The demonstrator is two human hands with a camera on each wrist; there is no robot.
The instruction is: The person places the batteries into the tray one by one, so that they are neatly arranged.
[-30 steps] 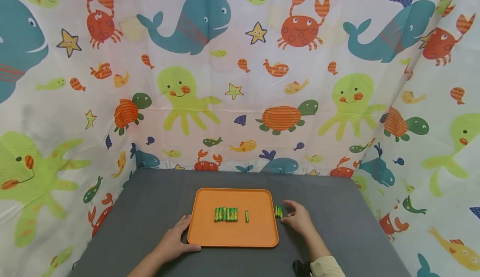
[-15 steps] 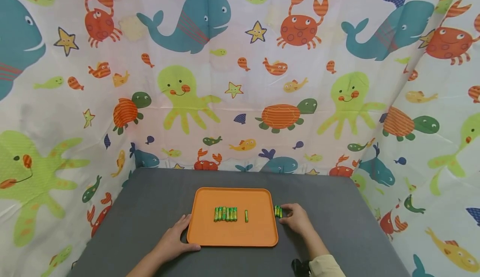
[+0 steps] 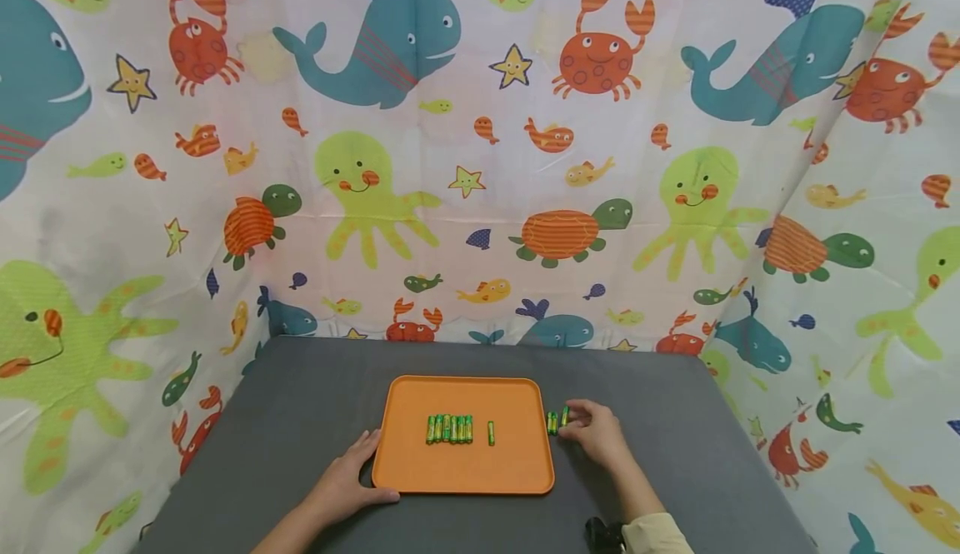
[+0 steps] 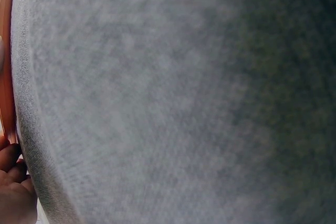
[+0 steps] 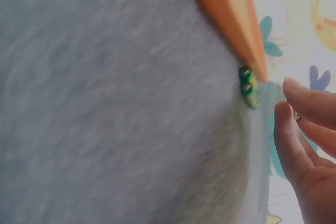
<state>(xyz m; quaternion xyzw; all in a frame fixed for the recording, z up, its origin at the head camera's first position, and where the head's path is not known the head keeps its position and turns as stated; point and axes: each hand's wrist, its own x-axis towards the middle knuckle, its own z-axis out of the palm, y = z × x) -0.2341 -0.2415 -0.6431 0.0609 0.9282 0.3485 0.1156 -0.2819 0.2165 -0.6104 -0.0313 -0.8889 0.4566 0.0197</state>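
In the head view my left hand (image 3: 341,475) holds the near left corner of an orange tray (image 3: 517,471), fingers at its left side and thumb at its front edge. On the tray lie a row of several green batteries (image 3: 450,429) and, to their right, a single battery (image 3: 491,433). Just off the tray's right side stand two batteries (image 3: 552,423) side by side. My right hand (image 3: 600,437) pinches a third battery (image 3: 566,416), a little apart from that pair. Fingers mostly hide it in the right wrist view, where the pair (image 5: 247,82) touches or nearly touches the tray.
A grey cloth (image 3: 465,525) covers the table. Behind and at both sides hangs a white curtain (image 3: 442,287) printed with sea animals. A black wrist strap (image 3: 602,535) and a pale sleeve (image 3: 654,533) show on the right arm.
One battery beside the tray has come apart from the other two and shifted slightly right and away, between my right fingers. The left hand stays at the tray corner.
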